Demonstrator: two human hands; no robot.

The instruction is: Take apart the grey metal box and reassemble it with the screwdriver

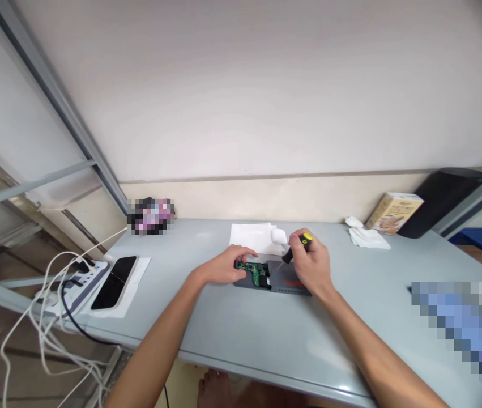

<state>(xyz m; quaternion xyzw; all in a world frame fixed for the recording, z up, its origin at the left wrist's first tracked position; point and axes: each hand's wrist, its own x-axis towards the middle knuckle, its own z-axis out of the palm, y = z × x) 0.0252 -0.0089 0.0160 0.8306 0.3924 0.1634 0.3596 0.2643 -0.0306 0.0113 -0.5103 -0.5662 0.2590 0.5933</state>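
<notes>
A flat dark grey electronic device [281,283] lies on the table with its left part open, baring a green circuit board [260,274]. My left hand [226,265] is at the device's left end, thumb on the near side and fingers curved over the far side, holding it. In my right hand [312,263] is a black and yellow screwdriver [287,256], gripped by its handle and tilted. Its shaft slants down left toward the border of board and casing; whether the tip touches anything is too small to tell.
White paper [247,237] and a white rounded case [278,236] lie behind the device. A phone [115,282] and a power strip [80,286] with tangled cables are at left. A food box [395,213], tissues [369,238] and a black cylindrical object [444,198] stand at back right.
</notes>
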